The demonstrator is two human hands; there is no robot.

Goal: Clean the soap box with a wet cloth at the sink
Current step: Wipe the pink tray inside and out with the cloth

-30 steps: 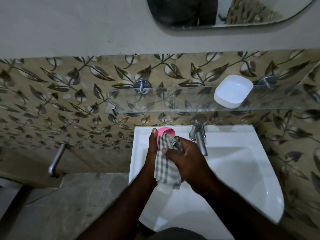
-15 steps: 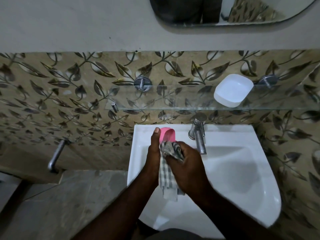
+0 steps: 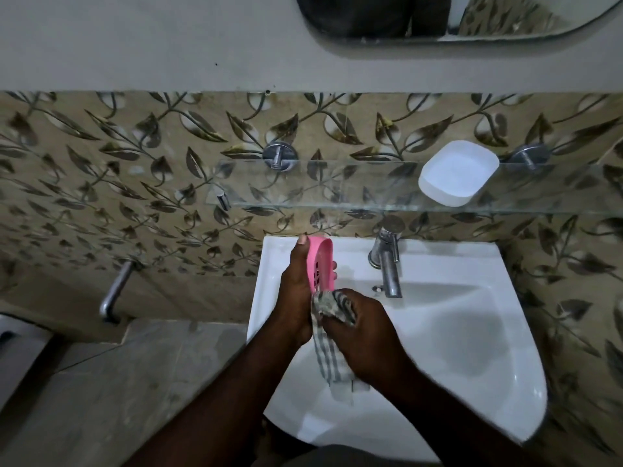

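Observation:
A pink soap box tray (image 3: 322,264) with drain holes stands on edge over the left side of the white sink (image 3: 472,348). My left hand (image 3: 295,291) grips it from the left, thumb up along its back. My right hand (image 3: 362,328) is closed on a grey checked cloth (image 3: 328,335), bunched against the tray's lower end. The rest of the cloth hangs down into the basin. A white soap box part (image 3: 455,171) rests on the glass shelf (image 3: 337,193) above the sink.
A chrome tap (image 3: 387,264) juts over the basin just right of the tray. A metal pipe (image 3: 114,291) sticks out of the leaf-patterned tile wall at left. A mirror (image 3: 455,15) hangs above. A grey stone ledge (image 3: 118,382) lies left of the sink.
My right hand has slid the cloth down the tray toward me, uncovering its holed inner face. My left hand has kept the tray in the same spot.

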